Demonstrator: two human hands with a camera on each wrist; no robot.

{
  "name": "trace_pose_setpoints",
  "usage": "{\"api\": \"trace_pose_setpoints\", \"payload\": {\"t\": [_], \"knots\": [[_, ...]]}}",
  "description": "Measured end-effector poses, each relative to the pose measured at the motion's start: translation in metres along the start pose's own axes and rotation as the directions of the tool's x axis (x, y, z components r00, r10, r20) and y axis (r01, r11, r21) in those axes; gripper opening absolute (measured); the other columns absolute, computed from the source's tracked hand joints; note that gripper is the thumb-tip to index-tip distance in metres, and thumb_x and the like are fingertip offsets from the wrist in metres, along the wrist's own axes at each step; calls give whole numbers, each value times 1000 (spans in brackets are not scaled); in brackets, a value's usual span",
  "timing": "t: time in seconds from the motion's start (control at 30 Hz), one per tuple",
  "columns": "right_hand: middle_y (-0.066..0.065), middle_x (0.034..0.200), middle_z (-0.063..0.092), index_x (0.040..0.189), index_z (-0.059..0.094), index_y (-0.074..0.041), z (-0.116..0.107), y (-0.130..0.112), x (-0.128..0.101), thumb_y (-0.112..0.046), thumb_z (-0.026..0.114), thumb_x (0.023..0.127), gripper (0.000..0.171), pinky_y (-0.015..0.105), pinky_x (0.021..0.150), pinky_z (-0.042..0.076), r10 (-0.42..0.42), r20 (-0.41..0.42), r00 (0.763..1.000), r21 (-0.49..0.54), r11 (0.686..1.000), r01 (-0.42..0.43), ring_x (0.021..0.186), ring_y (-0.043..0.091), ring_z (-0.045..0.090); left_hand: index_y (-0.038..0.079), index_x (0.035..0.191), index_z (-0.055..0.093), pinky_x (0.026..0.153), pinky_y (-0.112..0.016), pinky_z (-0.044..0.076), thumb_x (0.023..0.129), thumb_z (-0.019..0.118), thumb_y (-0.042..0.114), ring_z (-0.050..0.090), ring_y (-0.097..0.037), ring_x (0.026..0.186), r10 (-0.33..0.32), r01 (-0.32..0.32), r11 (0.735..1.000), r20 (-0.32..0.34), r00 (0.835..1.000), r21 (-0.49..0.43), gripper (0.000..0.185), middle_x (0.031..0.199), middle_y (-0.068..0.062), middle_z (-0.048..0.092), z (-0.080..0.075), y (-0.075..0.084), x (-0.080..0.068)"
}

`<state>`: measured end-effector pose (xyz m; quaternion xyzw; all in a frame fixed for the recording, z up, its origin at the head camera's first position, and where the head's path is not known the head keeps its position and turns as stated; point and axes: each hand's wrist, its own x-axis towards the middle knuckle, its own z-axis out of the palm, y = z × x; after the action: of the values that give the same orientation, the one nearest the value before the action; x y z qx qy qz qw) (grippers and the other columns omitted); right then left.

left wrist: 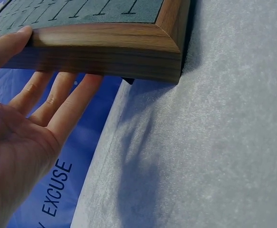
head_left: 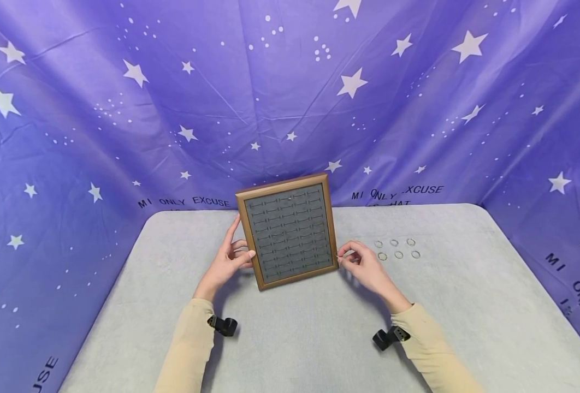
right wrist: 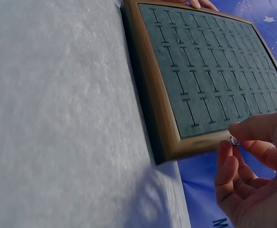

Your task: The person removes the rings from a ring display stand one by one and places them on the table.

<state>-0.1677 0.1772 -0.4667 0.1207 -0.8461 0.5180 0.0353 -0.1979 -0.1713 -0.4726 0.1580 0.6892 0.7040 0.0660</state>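
A wood-framed ring display board [head_left: 290,232] leans back with its lower edge on the table. Its dark grey-green padded face [right wrist: 209,71] carries rows of slits. My left hand [head_left: 221,267] grips the left side of the frame, thumb on the front and the other fingers behind, as the left wrist view shows. Beside the lower right side of the frame, my right hand [head_left: 368,270] pinches a small silvery ring [right wrist: 234,140] between thumb and fingertips. To the right of that hand, several thin rings [head_left: 398,254] lie in two rows on the table.
The light grey cloth-covered table [head_left: 300,338] has rounded far corners. Purple-blue curtains [head_left: 290,98] with white stars hang behind it and at both sides. A small black camera sits on each wrist.
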Motion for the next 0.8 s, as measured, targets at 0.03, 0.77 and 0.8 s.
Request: {"api": "trace_pose_setpoints", "payload": {"t": [0.03,0.77,0.8], "knots": [[13,88,61,90,63,-2,-1,1,-1,5,66,84,10,28,54,50,6,8,1000,3,1000,-6,63,26,59,36,156,9,76,-50,56,91,61,-5,67,-23,82,3,-3,1000,1,1000,-2,92,103,-15,57,0,0,0],[18,74,60,91,61,1,-29,29,-18,6,66,85,9,27,38,45,67,10,998,30,997,-67,53,26,54,36,156,11,75,-48,57,91,60,-7,66,-22,81,11,-11,1000,2,1000,-15,92,103,-17,55,1,1,-1],[18,74,60,91,61,1,-30,30,-19,6,66,85,9,27,38,45,70,12,997,29,997,-70,52,25,54,36,156,11,75,-48,57,91,60,-7,66,-22,81,11,-11,1000,1,1000,-14,92,103,-17,56,1,1,0]]}}
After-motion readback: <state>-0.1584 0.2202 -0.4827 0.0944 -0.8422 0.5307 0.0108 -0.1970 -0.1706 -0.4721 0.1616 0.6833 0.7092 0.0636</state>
